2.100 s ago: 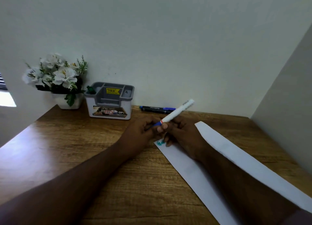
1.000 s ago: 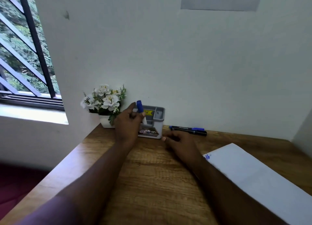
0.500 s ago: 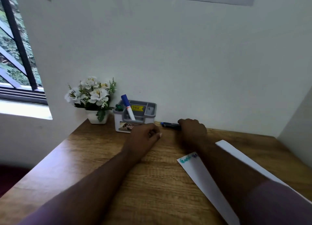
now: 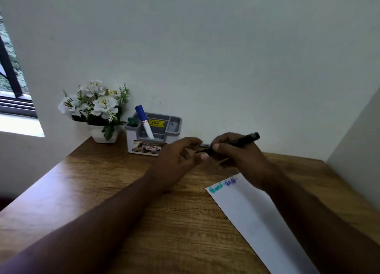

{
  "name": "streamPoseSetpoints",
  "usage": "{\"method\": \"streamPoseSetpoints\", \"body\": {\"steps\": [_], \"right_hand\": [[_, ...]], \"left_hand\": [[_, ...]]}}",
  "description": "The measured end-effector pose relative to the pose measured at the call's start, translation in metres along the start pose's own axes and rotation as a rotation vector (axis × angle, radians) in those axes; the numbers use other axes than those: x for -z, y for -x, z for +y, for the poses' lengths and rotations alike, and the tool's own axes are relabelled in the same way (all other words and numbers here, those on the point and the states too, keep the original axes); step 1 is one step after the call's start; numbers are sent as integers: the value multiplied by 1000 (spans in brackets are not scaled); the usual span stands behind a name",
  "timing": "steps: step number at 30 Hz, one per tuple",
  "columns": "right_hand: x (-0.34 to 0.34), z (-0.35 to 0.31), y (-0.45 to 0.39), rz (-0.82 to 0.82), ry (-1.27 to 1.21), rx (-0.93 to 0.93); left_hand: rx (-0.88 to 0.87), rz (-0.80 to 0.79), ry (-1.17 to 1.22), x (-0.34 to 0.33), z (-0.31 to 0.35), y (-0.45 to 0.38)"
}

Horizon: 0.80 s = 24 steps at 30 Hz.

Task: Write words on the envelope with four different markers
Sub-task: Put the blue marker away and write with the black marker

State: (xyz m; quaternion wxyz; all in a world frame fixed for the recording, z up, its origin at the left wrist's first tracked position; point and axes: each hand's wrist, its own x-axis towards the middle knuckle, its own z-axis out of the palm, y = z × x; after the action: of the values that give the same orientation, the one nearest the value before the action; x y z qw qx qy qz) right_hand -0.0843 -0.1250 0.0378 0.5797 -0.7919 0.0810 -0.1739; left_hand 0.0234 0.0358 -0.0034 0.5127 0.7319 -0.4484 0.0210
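Note:
A long white envelope (image 4: 253,216) lies on the wooden desk at the right, with a teal word and a blue word at its far end. My right hand (image 4: 236,156) grips a black marker (image 4: 238,141) above the desk, its rear end pointing up and right. My left hand (image 4: 176,158) is right beside it, fingers curled at the marker's front end; whether it pinches the cap is hidden. A white marker with a blue cap (image 4: 144,121) stands in the grey organiser (image 4: 153,135), next to a green-capped marker (image 4: 131,121).
A pot of white flowers (image 4: 96,109) stands left of the organiser against the back wall. A side wall closes the desk at the right. A window opening is at the far left. The desk's left edge drops off diagonally.
My left hand dropped the blue-capped marker into the organiser and came back to the middle. My right hand picked the black marker up off the desk by the wall.

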Motion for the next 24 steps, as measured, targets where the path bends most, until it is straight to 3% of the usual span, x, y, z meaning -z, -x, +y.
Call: {"method": "streamPoseSetpoints", "body": {"steps": [7,8,11,12,13,17,20,24], "right_hand": [[14,11,36,39,-85,25],[15,11,34,127,-125,58],[51,5,18,632,-406,43],[67,3,14,686,-424,35],[79,1,13,672,-396,10],[91,24,14,403,-318,-14],[90,47,16,282,-296,-26],[88,59,15,159,-227,-77]], "left_hand": [[-193,-216,-136,-16,17,6],[-213,-216,-185,-14,16,6],[-146,-91,-310,-3,5,6],[-114,-46,-312,-3,3,7],[-113,-62,-313,-5,5,7],[-241,-441,-351,-43,22,10],[-195,-648,-272,-54,18,16],[-129,-778,-291,-59,15,15]]}}
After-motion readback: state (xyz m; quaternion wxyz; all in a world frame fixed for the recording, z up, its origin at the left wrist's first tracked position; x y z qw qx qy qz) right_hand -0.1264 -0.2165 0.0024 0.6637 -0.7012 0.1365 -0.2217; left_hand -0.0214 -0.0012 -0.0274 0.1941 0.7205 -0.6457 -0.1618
